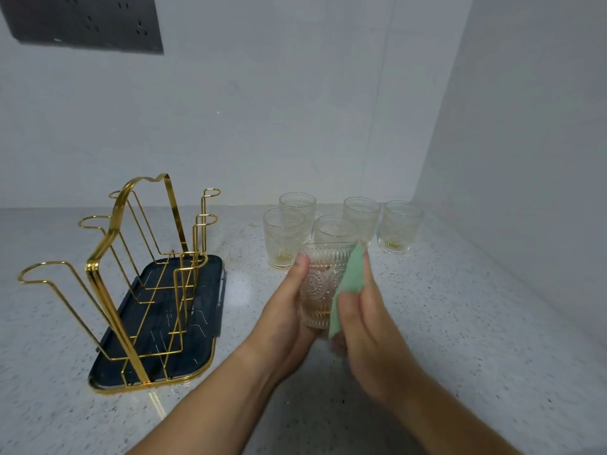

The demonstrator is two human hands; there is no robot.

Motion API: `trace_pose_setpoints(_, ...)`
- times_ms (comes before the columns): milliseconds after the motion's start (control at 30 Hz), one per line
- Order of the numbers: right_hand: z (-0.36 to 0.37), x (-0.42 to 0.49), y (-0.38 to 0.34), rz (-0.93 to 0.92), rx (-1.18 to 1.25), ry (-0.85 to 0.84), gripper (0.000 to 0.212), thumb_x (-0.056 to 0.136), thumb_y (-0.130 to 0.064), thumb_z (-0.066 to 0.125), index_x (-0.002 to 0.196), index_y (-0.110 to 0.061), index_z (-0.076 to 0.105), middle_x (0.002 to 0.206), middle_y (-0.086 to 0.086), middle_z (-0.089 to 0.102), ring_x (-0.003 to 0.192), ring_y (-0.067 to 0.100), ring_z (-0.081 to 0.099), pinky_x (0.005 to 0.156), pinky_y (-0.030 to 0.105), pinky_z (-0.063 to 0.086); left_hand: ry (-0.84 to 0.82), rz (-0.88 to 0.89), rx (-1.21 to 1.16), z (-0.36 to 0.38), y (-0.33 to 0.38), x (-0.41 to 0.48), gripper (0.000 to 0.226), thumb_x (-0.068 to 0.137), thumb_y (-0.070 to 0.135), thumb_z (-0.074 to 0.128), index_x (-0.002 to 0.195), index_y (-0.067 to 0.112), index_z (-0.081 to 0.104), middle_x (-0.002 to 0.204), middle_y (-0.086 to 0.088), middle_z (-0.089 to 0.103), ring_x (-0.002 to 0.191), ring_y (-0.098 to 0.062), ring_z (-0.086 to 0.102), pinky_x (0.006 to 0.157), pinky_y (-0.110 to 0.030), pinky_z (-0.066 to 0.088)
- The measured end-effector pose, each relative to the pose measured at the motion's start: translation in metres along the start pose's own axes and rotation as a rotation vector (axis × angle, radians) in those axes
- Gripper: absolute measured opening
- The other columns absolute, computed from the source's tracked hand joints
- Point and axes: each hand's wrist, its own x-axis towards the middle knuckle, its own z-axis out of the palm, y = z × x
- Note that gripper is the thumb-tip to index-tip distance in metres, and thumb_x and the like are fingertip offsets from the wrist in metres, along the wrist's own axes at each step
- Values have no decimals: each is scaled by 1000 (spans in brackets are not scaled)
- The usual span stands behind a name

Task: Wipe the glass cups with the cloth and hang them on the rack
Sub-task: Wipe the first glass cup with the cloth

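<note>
Green cloth (351,274) against glass cup (317,290)

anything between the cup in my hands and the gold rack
Nothing visible. Bare counter lies between the held cup and the rack to its left; the other five cups stand behind it, off that path.

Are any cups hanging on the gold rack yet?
No, the gold rack is bare; five cups stand on the counter beside it.
</note>
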Motion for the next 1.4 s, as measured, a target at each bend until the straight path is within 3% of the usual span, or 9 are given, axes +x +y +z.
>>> trace_pose_setpoints(133,-12,31,-14,66,103,78,52,107,-46,28,158,-48,15,67,-20,57,57,-3,52,56,16,46,10,-23,-27,2,-2,-3,62,101,56,37,136,16,69,136,-18,69,124,-34,66,112,-55,46)
trace_pose_setpoints(233,0,22,-4,50,81,11,58,104,-55,28,158,-49,8,116,-7,69,89,9,67,78,33,60,-4,36,14,-2,-2,-1,61,91,67,54,128,22,74,131,-20,71,114,-34,71,101,-54,55)
trace_pose_setpoints(367,15,-18,6,-43,-103,-68,67,105,-47,29,161,-36,-7,171,-15,6,156,6,15,126,49,24,113,14,-36,-10,-1,5,110,63,67,89,149,11,49,141,-22,64,127,-38,66,108,-54,51)
trace_pose_setpoints(533,0,0,-6,20,-77,-43,63,102,-60,22,158,-49,-5,164,-17,30,148,6,35,120,41,38,54,-29,-71,0,2,0,56,92,59,53,117,17,81,125,-15,74,109,-31,72,97,-48,53)
trace_pose_setpoints(667,-13,32,-21,136,89,23,50,108,-47,27,152,-28,38,71,-21,67,64,-7,64,59,12,49,54,-14,-84,-2,0,-2,53,100,52,49,128,15,74,133,-19,68,120,-36,62,111,-59,40)
trace_pose_setpoints(867,16,-14,-3,-3,-50,-43,68,102,-51,28,155,-46,-14,169,-22,1,154,-1,13,126,39,26,59,33,-66,-4,3,-2,80,80,64,75,137,10,64,139,-26,64,130,-38,63,113,-52,45)
trace_pose_setpoints(1133,4,5,-11,-25,-159,31,65,101,-60,24,152,-55,-16,169,-19,8,153,7,25,121,47,34,18,-11,-76,2,1,0,59,94,62,45,117,21,81,119,-13,77,104,-26,76,97,-43,55)
trace_pose_setpoints(1267,-5,35,-17,113,95,61,53,107,-51,30,158,-46,17,101,-4,63,76,-5,64,70,20,56,46,-6,-112,1,-1,-1,64,99,60,39,131,16,73,136,-16,70,129,-35,64,116,-58,42)
trace_pose_setpoints(1400,10,14,-3,102,84,-46,57,107,-47,30,160,-43,9,107,4,61,78,-6,61,69,19,55,55,25,-80,-4,2,1,71,84,70,62,129,16,74,130,-18,72,116,-35,72,99,-54,57)
